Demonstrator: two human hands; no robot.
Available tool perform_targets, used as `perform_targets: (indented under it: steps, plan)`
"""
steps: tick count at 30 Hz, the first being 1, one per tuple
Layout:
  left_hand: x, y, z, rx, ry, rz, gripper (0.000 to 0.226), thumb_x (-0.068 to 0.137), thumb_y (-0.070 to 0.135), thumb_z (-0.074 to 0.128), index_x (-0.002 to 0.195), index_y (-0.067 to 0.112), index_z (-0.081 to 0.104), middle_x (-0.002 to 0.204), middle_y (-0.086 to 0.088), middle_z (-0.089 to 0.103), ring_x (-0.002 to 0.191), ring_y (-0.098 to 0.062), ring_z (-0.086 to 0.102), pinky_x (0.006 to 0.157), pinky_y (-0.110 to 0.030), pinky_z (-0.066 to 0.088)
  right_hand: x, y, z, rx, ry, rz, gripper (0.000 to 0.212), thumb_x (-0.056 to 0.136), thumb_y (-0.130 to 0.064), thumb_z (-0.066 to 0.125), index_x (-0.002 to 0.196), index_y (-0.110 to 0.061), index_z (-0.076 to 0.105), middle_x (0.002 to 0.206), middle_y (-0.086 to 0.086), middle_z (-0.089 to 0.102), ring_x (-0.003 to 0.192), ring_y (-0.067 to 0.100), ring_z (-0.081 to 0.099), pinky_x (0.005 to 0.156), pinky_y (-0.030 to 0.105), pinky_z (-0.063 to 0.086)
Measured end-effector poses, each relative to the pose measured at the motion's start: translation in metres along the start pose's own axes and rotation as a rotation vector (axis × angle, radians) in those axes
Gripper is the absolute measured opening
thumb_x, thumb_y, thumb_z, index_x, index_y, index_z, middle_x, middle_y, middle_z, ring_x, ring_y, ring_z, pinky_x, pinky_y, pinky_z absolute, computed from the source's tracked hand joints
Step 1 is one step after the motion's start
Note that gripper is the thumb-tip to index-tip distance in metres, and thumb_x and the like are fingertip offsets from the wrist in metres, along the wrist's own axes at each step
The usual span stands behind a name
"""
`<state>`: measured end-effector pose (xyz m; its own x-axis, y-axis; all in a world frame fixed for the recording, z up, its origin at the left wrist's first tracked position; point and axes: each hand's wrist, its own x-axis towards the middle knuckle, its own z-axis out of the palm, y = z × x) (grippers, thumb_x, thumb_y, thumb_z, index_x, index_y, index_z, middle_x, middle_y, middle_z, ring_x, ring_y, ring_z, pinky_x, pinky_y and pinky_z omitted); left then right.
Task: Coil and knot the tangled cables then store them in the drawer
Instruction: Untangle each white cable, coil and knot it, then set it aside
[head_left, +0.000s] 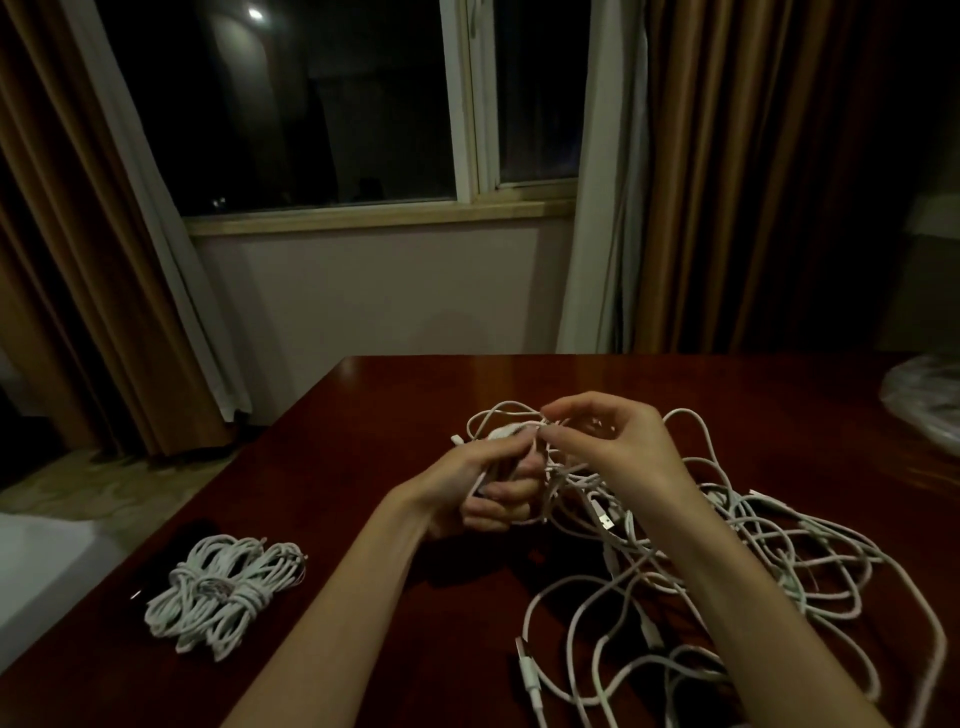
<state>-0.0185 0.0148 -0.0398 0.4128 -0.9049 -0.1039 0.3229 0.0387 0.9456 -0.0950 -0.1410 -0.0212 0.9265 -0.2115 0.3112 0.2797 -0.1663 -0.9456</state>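
Tangling white cables (675, 545) between curled fingers (566, 441)

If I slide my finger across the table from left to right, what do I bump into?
Knotted cable bundles → left hand gripping a coil → right hand pinching a cable → tangled cables → plastic bag.

Tangled cables (717, 561) cropped at bottom edge

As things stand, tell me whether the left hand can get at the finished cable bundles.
Probably yes. The bundles lie on bare table on that side with nothing between, but the left hand grips tangled cables and must let go first.
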Motion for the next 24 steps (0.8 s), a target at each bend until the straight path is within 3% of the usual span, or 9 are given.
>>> perform_targets:
  steps: [6,11,15,18,20,22,24]
  plan:
    - [0.004,0.0,-0.004,-0.11,0.073,0.191,0.043,0.098,0.046,0.037,0.073,0.013,0.048,0.049,0.005,0.034,0.032,-0.001,0.028,0.03,-0.012,0.025,0.0,0.006,0.0,-0.065,-0.153,0.058,0.017,0.09,-0.008,0.064,0.094,-0.023,0.069,0.095,-0.001,0.072,0.091,0.01,0.068,0.076,0.019,0.054]
    - [0.008,-0.001,-0.003,-0.033,0.18,0.257,0.051,0.098,0.052,0.029,0.073,0.012,0.048,0.051,0.004,0.034,0.035,-0.002,0.028,0.033,-0.013,0.03,0.004,0.013,0.01,-0.163,-0.044,0.107,0.015,0.097,-0.013,0.053,0.098,-0.023,0.065,0.097,-0.004,0.065,0.092,0.008,0.061,0.077,0.021,0.047]
    - [0.009,-0.002,0.003,-0.071,0.139,0.24,0.051,0.099,0.05,0.029,0.071,0.011,0.049,0.051,0.002,0.034,0.033,-0.002,0.027,0.031,-0.012,0.029,0.006,0.019,0.016,0.141,0.008,0.252,0.025,0.096,-0.021,0.056,0.119,-0.011,0.058,0.109,0.007,0.065,0.1,0.018,0.066,0.087,0.03,0.052]
    - [0.01,-0.003,0.005,-0.09,0.063,0.25,0.053,0.101,0.05,0.027,0.072,0.012,0.05,0.05,0.004,0.037,0.033,-0.001,0.029,0.032,-0.011,0.03,0.004,0.017,0.018,0.267,0.031,0.268,0.014,0.094,-0.01,0.057,0.105,-0.014,0.065,0.104,0.011,0.069,0.099,0.024,0.068,0.089,0.037,0.054]
    - [0.009,0.0,0.002,-0.15,0.019,0.288,0.053,0.1,0.049,0.028,0.071,0.012,0.051,0.048,0.005,0.038,0.033,0.0,0.03,0.031,-0.011,0.03,0.003,0.014,0.015,0.277,0.069,0.217,0.019,0.089,0.0,0.06,0.097,-0.015,0.067,0.1,0.008,0.071,0.095,0.021,0.07,0.083,0.034,0.056]
    - [0.007,0.004,-0.002,-0.251,0.071,0.342,0.053,0.099,0.05,0.03,0.068,0.012,0.051,0.047,0.004,0.036,0.031,-0.001,0.031,0.03,-0.011,0.028,0.002,0.01,0.011,0.401,0.099,0.195,0.023,0.084,0.01,0.06,0.097,-0.009,0.067,0.096,0.01,0.072,0.086,0.017,0.072,0.075,0.027,0.057]
    - [0.004,0.008,-0.008,-0.336,0.22,0.421,0.055,0.101,0.049,0.027,0.066,0.013,0.049,0.047,0.004,0.033,0.03,-0.001,0.029,0.028,-0.012,0.027,0.002,0.006,0.006,0.504,0.112,0.21,0.025,0.084,0.015,0.055,0.096,-0.003,0.067,0.096,0.014,0.071,0.084,0.019,0.072,0.074,0.025,0.058]
